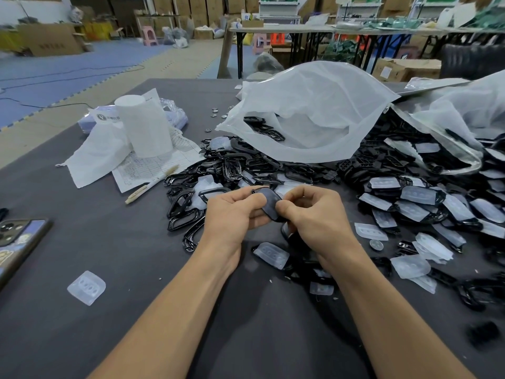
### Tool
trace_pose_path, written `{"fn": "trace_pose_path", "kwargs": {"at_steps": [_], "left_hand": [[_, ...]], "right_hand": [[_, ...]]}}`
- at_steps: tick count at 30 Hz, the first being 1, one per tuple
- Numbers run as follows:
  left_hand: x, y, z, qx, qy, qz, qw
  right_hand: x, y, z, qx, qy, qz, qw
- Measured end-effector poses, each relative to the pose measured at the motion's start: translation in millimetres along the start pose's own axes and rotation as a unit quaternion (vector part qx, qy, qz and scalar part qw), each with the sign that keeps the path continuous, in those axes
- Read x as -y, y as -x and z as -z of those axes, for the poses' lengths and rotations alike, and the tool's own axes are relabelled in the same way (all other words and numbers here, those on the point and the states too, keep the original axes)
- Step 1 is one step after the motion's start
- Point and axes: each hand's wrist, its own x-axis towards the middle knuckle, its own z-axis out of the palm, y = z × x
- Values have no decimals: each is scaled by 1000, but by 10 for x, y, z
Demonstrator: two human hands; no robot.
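One black plastic piece point(270, 204) is held over the middle of the table point(114, 242). The left hand point(235, 212) pinches its left side with curled fingers. The right hand point(314, 212) pinches its right side in the same way. Just behind the hands lies a heap of black frames point(218, 170). A phone point(19, 239) lies at the left edge.

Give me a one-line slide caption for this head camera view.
Assembly close-up: left hand and right hand pinch a black plastic part above a grey table heaped with black frames and translucent pads.
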Motion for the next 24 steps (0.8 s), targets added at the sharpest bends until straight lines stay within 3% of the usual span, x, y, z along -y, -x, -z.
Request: {"fn": "trace_pose_path", "kwargs": {"at_steps": [7,13,20,24], "left_hand": [[43,9,-6,-9,9,-5,1000],[50,-21,66,-20,-148,-90,985],[36,-30,40,-31,-92,-66,993],[50,-15,19,-33,-92,-75,992]], "right_hand": [[-25,-13,-13,19,6,-16,1000],[6,-1,33,18,-7,-15,1000],[71,6,87,20,-56,-21,998],[54,24,21,-26,42,29,998]]}}
